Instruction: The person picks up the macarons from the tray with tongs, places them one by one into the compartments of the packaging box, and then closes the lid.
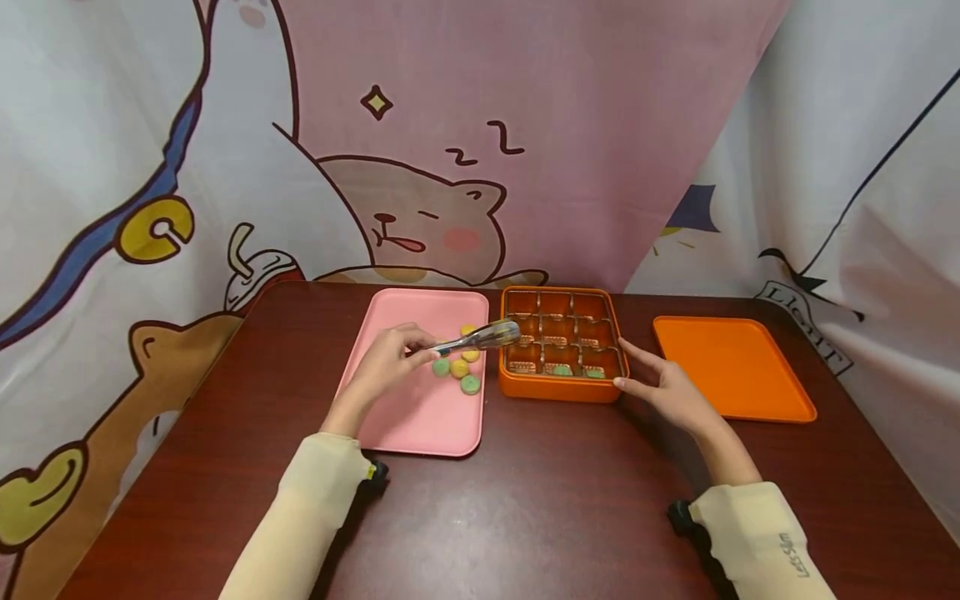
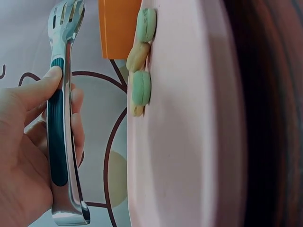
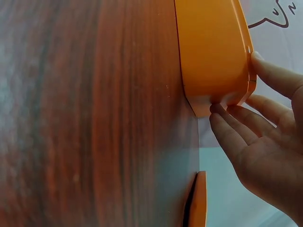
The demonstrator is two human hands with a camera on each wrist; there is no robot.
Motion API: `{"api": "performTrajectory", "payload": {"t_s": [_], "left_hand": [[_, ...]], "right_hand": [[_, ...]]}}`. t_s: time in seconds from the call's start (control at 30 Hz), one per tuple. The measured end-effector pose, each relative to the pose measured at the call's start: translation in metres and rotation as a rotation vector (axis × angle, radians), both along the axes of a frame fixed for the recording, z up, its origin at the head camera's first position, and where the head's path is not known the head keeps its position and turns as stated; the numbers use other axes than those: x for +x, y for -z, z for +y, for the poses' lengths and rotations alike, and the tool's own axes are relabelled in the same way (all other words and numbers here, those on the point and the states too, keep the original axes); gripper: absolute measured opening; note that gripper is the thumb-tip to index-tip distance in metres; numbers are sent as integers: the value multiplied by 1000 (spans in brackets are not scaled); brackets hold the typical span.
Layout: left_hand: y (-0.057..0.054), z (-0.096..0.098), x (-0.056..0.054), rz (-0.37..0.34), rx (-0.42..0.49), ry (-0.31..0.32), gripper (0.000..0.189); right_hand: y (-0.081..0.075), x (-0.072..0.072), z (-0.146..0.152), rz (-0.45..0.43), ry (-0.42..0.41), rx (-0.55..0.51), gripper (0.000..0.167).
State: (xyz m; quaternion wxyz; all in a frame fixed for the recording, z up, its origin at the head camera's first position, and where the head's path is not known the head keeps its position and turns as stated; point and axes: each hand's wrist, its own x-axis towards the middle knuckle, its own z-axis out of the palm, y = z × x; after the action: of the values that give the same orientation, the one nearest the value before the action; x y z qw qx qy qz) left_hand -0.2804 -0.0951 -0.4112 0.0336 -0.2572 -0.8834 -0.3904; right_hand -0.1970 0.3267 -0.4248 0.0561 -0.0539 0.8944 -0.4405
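My left hand (image 1: pixel 390 358) grips metal tongs (image 2: pixel 57 123) with dark green handle inlays, their tips pointing right between the tray and the box. No macaron shows between the tips. Below the hand lies a pink tray (image 1: pixel 420 425) bearing several macarons, including a yellow macaron (image 1: pixel 459 368) and a green macaron (image 1: pixel 470 384). Beside it stands an orange box (image 1: pixel 558 389) with a clear divided insert; a green macaron (image 1: pixel 561 370) and another green macaron (image 1: pixel 595 374) sit in front-row compartments. My right hand (image 1: pixel 667 387) touches the box's right side with extended fingers, thumb at the front corner.
An orange lid (image 1: pixel 731 367), flat and square, lies right of the box on the dark wooden table (image 1: pixel 555 517). A patterned cloth (image 1: pixel 570 150) with cartoon animals hangs behind the table and along its sides.
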Motion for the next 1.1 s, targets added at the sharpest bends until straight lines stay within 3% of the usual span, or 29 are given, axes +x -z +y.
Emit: {"api": "performTrajectory", "payload": {"t_s": [0.23, 0.47, 1.1], "left_hand": [[1, 8, 0, 17, -27, 22, 16], [-1, 15, 3, -17, -51, 28, 15], [0, 19, 5, 6, -111, 36, 20]], "right_hand": [[-2, 1, 0, -5, 6, -11, 74], [0, 0, 1, -11, 5, -21, 74], [0, 0, 1, 10, -7, -6, 74]]}}
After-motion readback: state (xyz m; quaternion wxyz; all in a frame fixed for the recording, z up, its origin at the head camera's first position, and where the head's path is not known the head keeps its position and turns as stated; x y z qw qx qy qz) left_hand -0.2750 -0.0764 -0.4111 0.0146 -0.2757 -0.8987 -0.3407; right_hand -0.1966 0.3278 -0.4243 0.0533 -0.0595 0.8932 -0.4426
